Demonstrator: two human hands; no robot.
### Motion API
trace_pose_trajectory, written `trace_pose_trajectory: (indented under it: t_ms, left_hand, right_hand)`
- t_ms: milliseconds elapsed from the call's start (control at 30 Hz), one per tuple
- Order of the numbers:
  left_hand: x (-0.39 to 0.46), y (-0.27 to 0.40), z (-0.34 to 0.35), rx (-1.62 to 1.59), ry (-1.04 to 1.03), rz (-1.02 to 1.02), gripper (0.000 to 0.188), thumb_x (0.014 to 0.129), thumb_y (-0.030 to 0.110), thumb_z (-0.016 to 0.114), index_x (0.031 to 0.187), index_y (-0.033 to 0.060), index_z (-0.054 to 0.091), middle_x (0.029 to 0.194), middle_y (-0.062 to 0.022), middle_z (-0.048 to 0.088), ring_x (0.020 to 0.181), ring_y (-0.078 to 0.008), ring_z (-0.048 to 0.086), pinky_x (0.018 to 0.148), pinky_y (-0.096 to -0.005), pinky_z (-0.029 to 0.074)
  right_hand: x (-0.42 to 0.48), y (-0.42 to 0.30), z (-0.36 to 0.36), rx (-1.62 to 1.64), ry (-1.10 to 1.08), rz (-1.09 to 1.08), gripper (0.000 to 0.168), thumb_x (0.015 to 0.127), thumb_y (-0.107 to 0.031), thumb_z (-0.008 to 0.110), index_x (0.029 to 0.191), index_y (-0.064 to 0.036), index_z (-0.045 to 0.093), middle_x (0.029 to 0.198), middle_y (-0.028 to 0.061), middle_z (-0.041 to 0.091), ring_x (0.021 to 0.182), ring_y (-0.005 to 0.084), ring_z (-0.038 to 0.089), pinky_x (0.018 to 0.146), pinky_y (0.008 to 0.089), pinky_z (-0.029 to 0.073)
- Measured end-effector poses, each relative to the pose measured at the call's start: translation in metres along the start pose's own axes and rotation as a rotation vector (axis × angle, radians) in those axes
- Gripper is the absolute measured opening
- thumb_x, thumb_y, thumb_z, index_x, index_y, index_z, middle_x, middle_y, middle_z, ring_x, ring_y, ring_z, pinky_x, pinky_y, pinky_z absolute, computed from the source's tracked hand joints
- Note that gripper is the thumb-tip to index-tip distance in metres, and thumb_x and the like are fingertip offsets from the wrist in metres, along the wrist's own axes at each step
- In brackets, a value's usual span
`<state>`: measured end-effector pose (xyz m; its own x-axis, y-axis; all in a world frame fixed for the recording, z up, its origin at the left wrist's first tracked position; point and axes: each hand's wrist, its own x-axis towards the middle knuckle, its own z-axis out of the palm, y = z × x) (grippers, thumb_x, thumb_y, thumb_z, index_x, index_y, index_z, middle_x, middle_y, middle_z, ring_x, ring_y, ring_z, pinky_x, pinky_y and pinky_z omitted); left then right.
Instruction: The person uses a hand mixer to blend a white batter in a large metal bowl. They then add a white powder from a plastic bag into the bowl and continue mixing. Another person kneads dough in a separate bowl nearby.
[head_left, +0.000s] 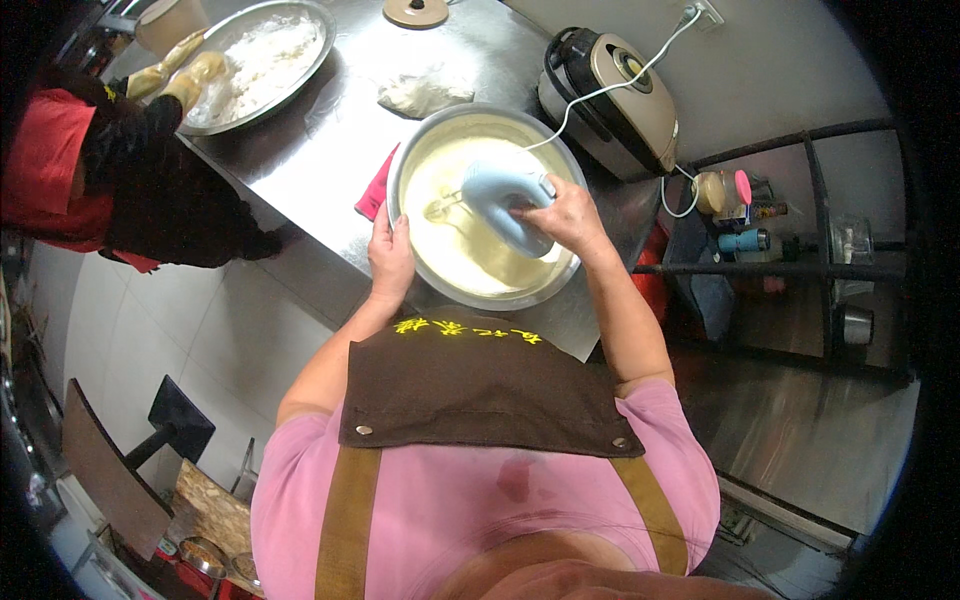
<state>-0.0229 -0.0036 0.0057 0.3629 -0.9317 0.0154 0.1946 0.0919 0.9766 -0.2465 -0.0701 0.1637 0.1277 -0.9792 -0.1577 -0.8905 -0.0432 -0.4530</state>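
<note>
A large steel bowl (480, 301) stands on the steel worktop, holding a pale cream-coloured batter (450, 251). My right hand (568, 215) grips the handle of a light blue electric hand mixer (495, 191) over the bowl. The mixer's wire beaters (442, 208) reach down into the batter; their tips are hidden in it. A white cord runs from the mixer up towards a wall socket. On the bowl's left rim rests my left hand (391, 255), thumb at the edge and fingers along the outer wall. A red cloth (375, 187) lies partly behind the bowl's left side.
At left, another person's gloved hands (196, 75) work in a wide basin (322, 52) of white flour-like material. A clear plastic bag (424, 94) lies behind my bowl. A rice cooker (619, 101) stands at right, a round lid (416, 11) at the back. Shelving (780, 270) holds jars.
</note>
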Motion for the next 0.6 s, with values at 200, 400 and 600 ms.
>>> trace_pose_trajectory:
  t_ms: [200, 400, 600]
  left_hand:
    - [-0.001, 0.002, 0.004, 0.031, 0.001, -0.051, 0.041, 0.100, 0.012, 0.049, 0.139, -0.0011, 0.047, 0.113, -0.0135, 0.067, 0.098, -0.0148, 0.063, 0.085, -0.0298, 0.050]
    - [0.001, -0.004, -0.001, 0.057, 0.020, -0.015, 0.041, 0.100, 0.011, 0.049, 0.139, -0.0008, 0.047, 0.113, -0.0142, 0.067, 0.098, -0.0155, 0.063, 0.085, -0.0300, 0.050]
    - [-0.003, 0.010, 0.000, 0.103, 0.011, -0.045, 0.042, 0.100, 0.012, 0.048, 0.140, -0.0009, 0.045, 0.112, -0.0143, 0.067, 0.098, -0.0156, 0.064, 0.085, -0.0299, 0.051]
  right_hand:
    - [0.013, 0.004, 0.005, 0.023, 0.146, 0.128, 0.047, 0.071, -0.035, 0.081, 0.106, -0.006, 0.067, 0.100, 0.0167, 0.071, 0.093, 0.0290, 0.069, 0.084, 0.0392, 0.053]
    - [-0.020, -0.016, 0.010, -0.027, -0.050, -0.069, 0.045, 0.071, -0.026, 0.081, 0.107, -0.003, 0.066, 0.093, 0.0182, 0.071, 0.084, 0.0260, 0.070, 0.078, 0.0379, 0.054]
    - [-0.066, 0.010, -0.035, -0.068, -0.169, 0.020, 0.043, 0.069, -0.029, 0.083, 0.103, -0.007, 0.068, 0.094, 0.0178, 0.072, 0.087, 0.0300, 0.071, 0.080, 0.0401, 0.055]
